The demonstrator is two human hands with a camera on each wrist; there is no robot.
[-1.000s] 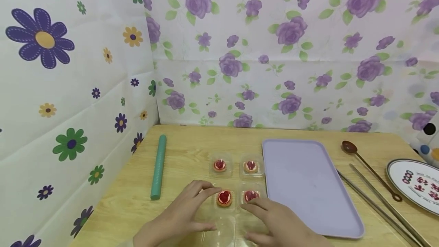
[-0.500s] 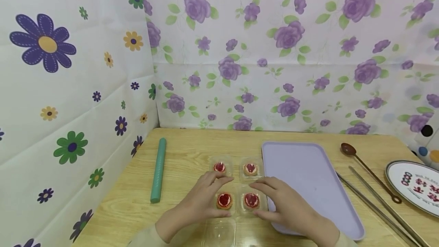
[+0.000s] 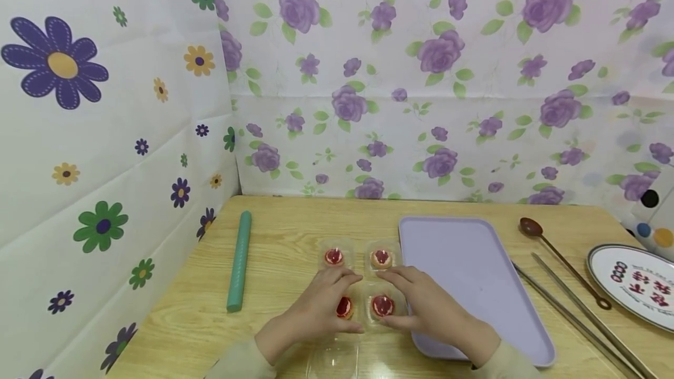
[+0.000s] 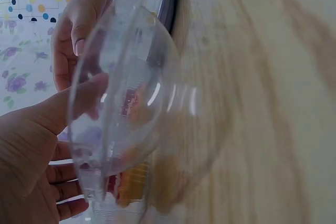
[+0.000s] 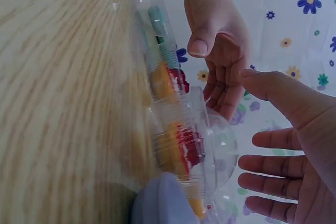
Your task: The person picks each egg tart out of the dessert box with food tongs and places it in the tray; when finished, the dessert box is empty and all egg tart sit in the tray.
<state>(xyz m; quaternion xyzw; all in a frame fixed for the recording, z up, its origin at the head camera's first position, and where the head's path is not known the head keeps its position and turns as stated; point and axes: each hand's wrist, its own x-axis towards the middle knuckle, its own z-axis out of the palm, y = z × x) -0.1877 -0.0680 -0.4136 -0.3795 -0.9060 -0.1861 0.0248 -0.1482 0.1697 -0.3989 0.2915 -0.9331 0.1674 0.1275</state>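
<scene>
Several small clear plastic boxes hold tarts with red heart tops. My left hand (image 3: 322,302), fingers spread and gripping nothing, arches over the near left tart (image 3: 344,307) and partly hides it. That box's clear lid (image 3: 334,360) lies folded back toward me; in the left wrist view the domed lid (image 4: 131,82) stands in front of my thumb. Beside the near right tart (image 3: 382,306) is my right hand (image 3: 429,307), its fingers apart and grasping nothing. The right wrist view shows a clear dome (image 5: 227,145) by that hand. Two tarts (image 3: 334,257) sit boxed farther back.
Directly right of the boxes lies a lilac tray (image 3: 468,285), under my right forearm. Farther right are metal rods (image 3: 584,314), a brown spoon (image 3: 563,259) and a white plate (image 3: 605,259). A green roller (image 3: 239,262) lies left. Flowered sheets (image 3: 326,121) enclose the table.
Both hands have moved forward, away from my body, and now flank the two near tarts. The left has also shifted right, over the near left tart. The tray and tools have stayed put.
</scene>
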